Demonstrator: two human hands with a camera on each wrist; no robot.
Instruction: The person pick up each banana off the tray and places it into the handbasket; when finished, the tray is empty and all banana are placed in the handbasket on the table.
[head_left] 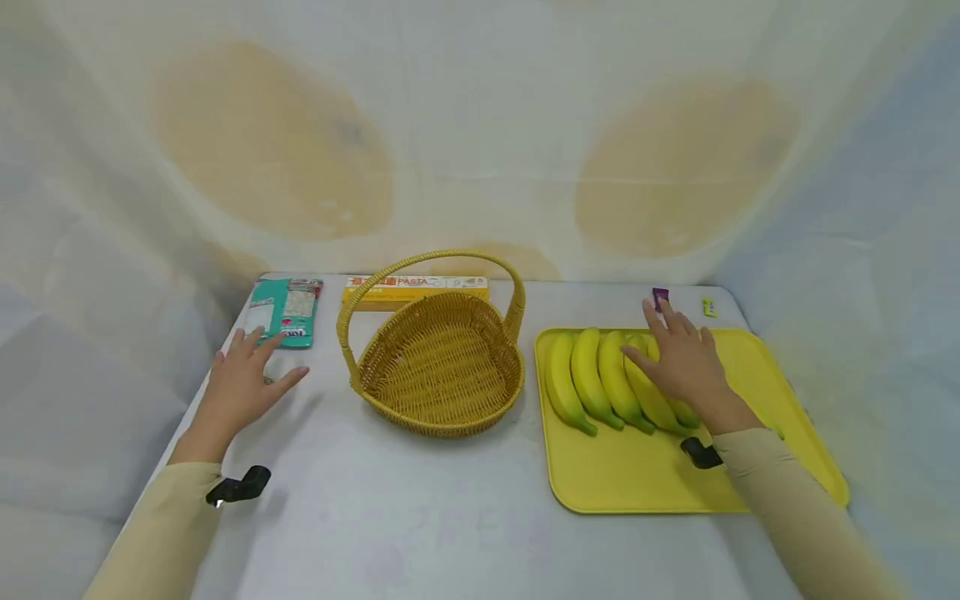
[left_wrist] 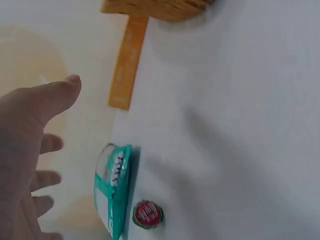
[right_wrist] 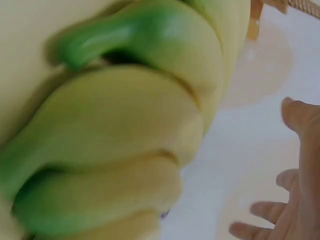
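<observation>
My left hand [head_left: 238, 387] hovers over the table's left side with fingers spread and nothing in it. Near it lie a teal packet [head_left: 285, 312] and, in the left wrist view, a small round item with a red top [left_wrist: 148, 214]. Over the yellow tray [head_left: 622, 483] my right hand [head_left: 686, 367] is held with spread fingers, above several bananas [head_left: 587, 375] lying side by side. It partly hides the bananas on the right. A wicker basket [head_left: 442, 375] with a tall arched handle stands between the hands, and no items show inside it.
Behind the basket lies a yellow and white pasta box [head_left: 416, 292]. Small purple [head_left: 660, 298] and yellow-green [head_left: 708, 307] wrapped pieces lie behind the tray. White cloth [head_left: 480, 125] with tan patches hangs at the back and sides.
</observation>
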